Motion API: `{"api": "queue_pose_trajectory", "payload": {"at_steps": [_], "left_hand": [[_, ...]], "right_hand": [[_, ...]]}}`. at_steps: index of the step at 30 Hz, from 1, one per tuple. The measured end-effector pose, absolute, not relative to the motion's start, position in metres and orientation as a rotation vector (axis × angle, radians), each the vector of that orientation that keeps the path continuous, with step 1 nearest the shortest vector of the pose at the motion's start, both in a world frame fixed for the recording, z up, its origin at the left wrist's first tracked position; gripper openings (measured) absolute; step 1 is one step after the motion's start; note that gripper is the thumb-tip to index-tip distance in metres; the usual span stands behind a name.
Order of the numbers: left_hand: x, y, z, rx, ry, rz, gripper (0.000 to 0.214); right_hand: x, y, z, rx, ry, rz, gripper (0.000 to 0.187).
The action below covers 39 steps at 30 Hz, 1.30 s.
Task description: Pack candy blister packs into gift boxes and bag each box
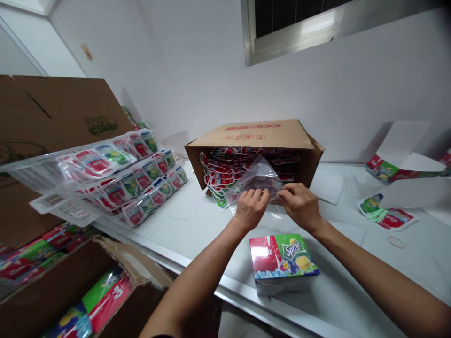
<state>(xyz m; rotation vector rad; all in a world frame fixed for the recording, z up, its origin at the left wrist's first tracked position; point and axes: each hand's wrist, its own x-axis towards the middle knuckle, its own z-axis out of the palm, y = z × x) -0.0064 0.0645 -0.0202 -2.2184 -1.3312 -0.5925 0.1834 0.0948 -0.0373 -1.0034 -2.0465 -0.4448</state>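
A clear plastic bag [259, 176] is stretched between my two hands above the white table. My left hand [252, 206] pinches its near edge from the left. Close beside it, my right hand [299, 203] pinches the same edge with thumb and fingers. Behind the bag, an open carton [253, 134] lies on its side, packed with red and green printed sachets [218, 176]. Nearer to me, under my forearms, sits a small red and green box printed Sprite [283, 260]. Whether anything is inside the bag I cannot make out.
Several plastic-wrapped stacks of printed packets [130, 183] stand at the left. Below them is an open brown carton [137, 267] holding more boxes. At the right are an open printed box [391, 164], a banded sachet bundle [387, 217] and a rubber band [396, 242].
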Motion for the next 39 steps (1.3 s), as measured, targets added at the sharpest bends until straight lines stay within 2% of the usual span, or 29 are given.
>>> {"api": "queue_pose_trajectory", "payload": {"at_steps": [3, 6, 8, 10, 14, 17, 20, 25, 27, 31, 34, 39], "left_hand": [[-0.016, 0.055, -0.028, -2.194, -1.437, -0.596, 0.035], [-0.028, 0.046, -0.041, -2.138, -1.875, -0.835, 0.051], [-0.035, 0.041, -0.049, -2.063, -2.154, -1.023, 0.039], [-0.039, 0.035, -0.054, -2.035, -2.233, -1.143, 0.020], [-0.035, 0.009, -0.056, -1.932, -2.090, -1.390, 0.027], [-0.029, -0.021, -0.059, -1.873, -1.671, -1.585, 0.022], [-0.024, -0.049, -0.070, -1.984, -1.347, -1.638, 0.033], [-0.016, -0.081, -0.096, -1.957, -1.368, -1.780, 0.054], [-0.015, -0.090, -0.101, -1.883, -1.398, -1.731, 0.053], [-0.017, -0.101, -0.099, -1.963, -1.312, -1.574, 0.051], [-0.019, -0.105, -0.097, -2.089, -1.213, -1.520, 0.066], [-0.017, -0.111, -0.102, -2.097, -1.266, -1.471, 0.083]], "right_hand": [[0.190, 0.088, -0.047, -1.002, -1.978, -0.263, 0.017], [0.192, 0.079, -0.053, -1.002, -1.902, -0.129, 0.017], [0.193, 0.073, -0.055, -0.975, -1.873, -0.080, 0.015], [0.194, 0.068, -0.057, -0.923, -1.861, -0.044, 0.012], [0.205, 0.055, -0.063, -0.761, -1.835, 0.002, 0.014], [0.219, 0.040, -0.074, -0.687, -1.831, 0.057, 0.020], [0.229, 0.020, -0.089, -0.685, -1.785, 0.213, 0.025], [0.231, -0.007, -0.107, -0.779, -1.648, 0.375, 0.054], [0.231, -0.013, -0.108, -0.803, -1.657, 0.279, 0.053], [0.238, -0.021, -0.111, -0.977, -1.727, 0.103, 0.032], [0.248, -0.024, -0.119, -1.003, -1.790, 0.035, 0.036], [0.258, -0.024, -0.133, -0.852, -1.904, 0.071, 0.053]]}}
